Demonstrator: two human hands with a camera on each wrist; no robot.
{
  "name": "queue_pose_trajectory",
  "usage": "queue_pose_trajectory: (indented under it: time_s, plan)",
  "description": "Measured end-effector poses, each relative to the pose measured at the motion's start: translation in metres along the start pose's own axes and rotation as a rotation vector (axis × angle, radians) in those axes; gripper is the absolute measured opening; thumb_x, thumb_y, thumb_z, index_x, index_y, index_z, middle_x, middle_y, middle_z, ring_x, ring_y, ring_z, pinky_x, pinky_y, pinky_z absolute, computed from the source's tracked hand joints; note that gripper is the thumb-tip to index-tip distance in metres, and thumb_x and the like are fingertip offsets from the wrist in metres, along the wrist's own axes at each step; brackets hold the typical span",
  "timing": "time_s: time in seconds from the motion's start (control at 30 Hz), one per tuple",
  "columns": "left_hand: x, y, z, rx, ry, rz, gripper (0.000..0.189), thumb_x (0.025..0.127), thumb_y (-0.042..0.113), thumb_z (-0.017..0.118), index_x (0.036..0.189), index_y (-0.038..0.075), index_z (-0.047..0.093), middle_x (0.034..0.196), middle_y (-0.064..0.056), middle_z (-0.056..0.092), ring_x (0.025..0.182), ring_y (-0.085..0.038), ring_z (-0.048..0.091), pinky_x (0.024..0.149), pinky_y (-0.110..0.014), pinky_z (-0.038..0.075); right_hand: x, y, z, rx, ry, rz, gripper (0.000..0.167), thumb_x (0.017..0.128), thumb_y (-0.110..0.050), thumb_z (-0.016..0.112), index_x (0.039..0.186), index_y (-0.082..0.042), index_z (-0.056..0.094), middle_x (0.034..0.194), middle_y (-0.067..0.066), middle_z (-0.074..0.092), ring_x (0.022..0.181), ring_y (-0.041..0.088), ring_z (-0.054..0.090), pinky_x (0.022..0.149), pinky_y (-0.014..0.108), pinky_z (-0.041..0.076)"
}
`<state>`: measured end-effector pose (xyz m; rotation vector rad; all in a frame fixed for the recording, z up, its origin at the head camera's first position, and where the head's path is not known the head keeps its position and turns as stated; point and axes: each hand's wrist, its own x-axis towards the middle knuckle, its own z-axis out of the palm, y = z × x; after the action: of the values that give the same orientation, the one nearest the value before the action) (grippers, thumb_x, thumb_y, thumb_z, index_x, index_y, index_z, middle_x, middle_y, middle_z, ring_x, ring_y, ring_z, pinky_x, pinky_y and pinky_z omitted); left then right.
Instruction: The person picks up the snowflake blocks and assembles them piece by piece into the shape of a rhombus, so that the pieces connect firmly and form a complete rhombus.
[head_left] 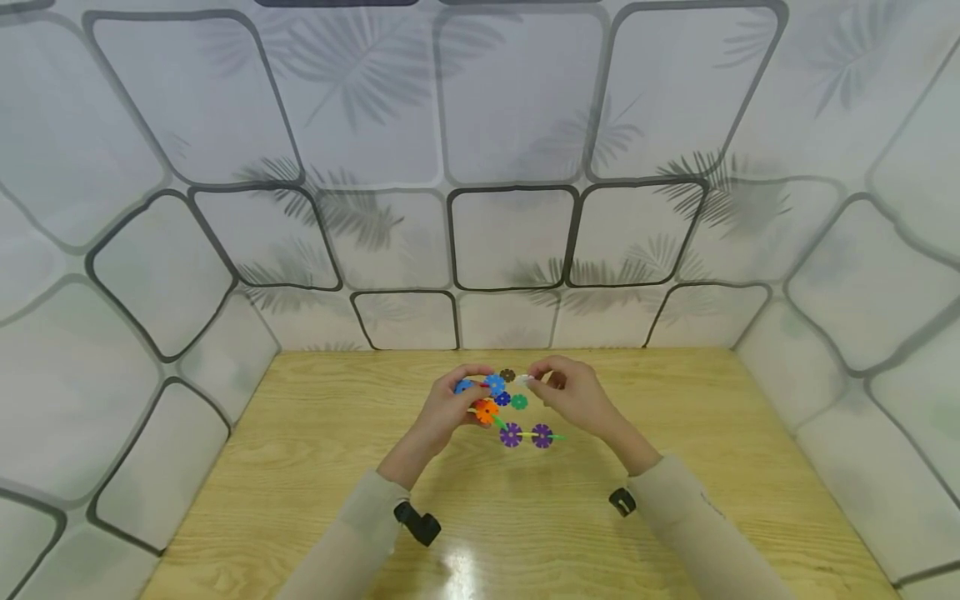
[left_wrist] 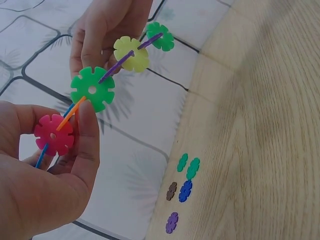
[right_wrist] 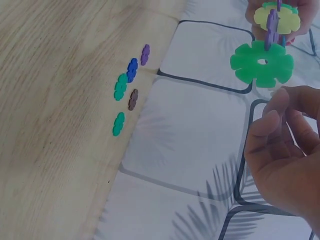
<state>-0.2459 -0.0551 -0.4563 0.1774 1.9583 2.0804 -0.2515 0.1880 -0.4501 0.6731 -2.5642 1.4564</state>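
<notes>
A chain of slotted flower-shaped plastic discs is pinched by my left hand (head_left: pixel 447 407) at its pink disc (left_wrist: pixel 53 135). From that grip it runs through an orange disc (head_left: pixel 487 412), a green disc (left_wrist: pixel 92 90), purple discs (head_left: pixel 511 434) and a yellow disc (left_wrist: pixel 131 54), ending in another green disc (left_wrist: pixel 160 36). Blue discs (head_left: pixel 494 384) show beside the left fingers. Thumb and fingertips of my right hand (head_left: pixel 573 395) pinch a small whitish piece (head_left: pixel 523 380), mostly covered by the fingers; it is apart from the chain in the head view.
Loose discs lie flat on the wooden table (head_left: pixel 315 500) beyond the chain: brown (right_wrist: pixel 133 99), dark blue (right_wrist: pixel 132 70), purple (right_wrist: pixel 145 54), and two green, one nearer (right_wrist: pixel 120 87) and one apart (right_wrist: pixel 118 124). Patterned cloth walls (head_left: pixel 510 242) enclose the table's back and sides.
</notes>
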Motion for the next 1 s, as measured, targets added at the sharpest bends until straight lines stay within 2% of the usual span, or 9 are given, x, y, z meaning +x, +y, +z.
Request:
queue_pose_trajectory:
  time_s: [0.2, 0.37, 0.5, 0.8, 1.0]
  plan:
    - [-0.001, 0.002, 0.002, 0.006, 0.001, -0.01, 0.033, 0.105, 0.008, 0.061, 0.137, 0.007, 0.065, 0.113, -0.01, 0.062, 0.079, -0.015, 0.06, 0.065, -0.031, 0.064, 0.001, -0.003, 0.002, -0.005, -0.012, -0.005, 0.009, 0.1, -0.014, 0.074, 0.109, -0.01, 0.075, 0.087, 0.006, 0.072, 0.059, 0.012, 0.06, 0.05, 0.025, 0.049]
    - [-0.001, 0.002, 0.002, 0.005, -0.002, -0.02, 0.032, 0.105, 0.008, 0.061, 0.136, 0.008, 0.066, 0.109, -0.007, 0.062, 0.078, -0.016, 0.06, 0.066, -0.031, 0.064, 0.0, -0.007, 0.004, -0.019, -0.027, -0.022, 0.01, 0.101, -0.014, 0.073, 0.11, -0.012, 0.075, 0.088, 0.006, 0.071, 0.059, 0.01, 0.059, 0.051, 0.026, 0.05]
    - [-0.001, 0.002, 0.002, 0.014, -0.005, -0.014, 0.032, 0.105, 0.009, 0.061, 0.137, 0.006, 0.065, 0.107, -0.008, 0.063, 0.078, -0.016, 0.061, 0.066, -0.031, 0.064, 0.0, -0.009, 0.004, -0.021, -0.033, -0.022, 0.009, 0.101, -0.016, 0.073, 0.109, -0.013, 0.075, 0.089, 0.008, 0.071, 0.059, 0.01, 0.058, 0.052, 0.027, 0.051]
    - [-0.002, 0.002, 0.003, 0.016, -0.015, 0.0, 0.032, 0.105, 0.009, 0.06, 0.137, 0.005, 0.065, 0.109, -0.012, 0.063, 0.077, -0.016, 0.061, 0.065, -0.03, 0.063, -0.001, -0.014, 0.004, -0.044, -0.04, -0.018, 0.009, 0.102, -0.016, 0.072, 0.11, -0.012, 0.075, 0.087, 0.002, 0.069, 0.059, 0.009, 0.057, 0.053, 0.028, 0.051]
    - [-0.002, 0.004, 0.003, 0.004, -0.021, -0.003, 0.033, 0.105, 0.009, 0.061, 0.137, 0.006, 0.065, 0.107, -0.012, 0.064, 0.077, -0.015, 0.062, 0.065, -0.029, 0.063, 0.0, -0.015, 0.004, -0.075, -0.042, -0.05, 0.009, 0.101, -0.013, 0.072, 0.109, -0.011, 0.076, 0.094, 0.003, 0.071, 0.063, 0.009, 0.057, 0.057, 0.028, 0.052]
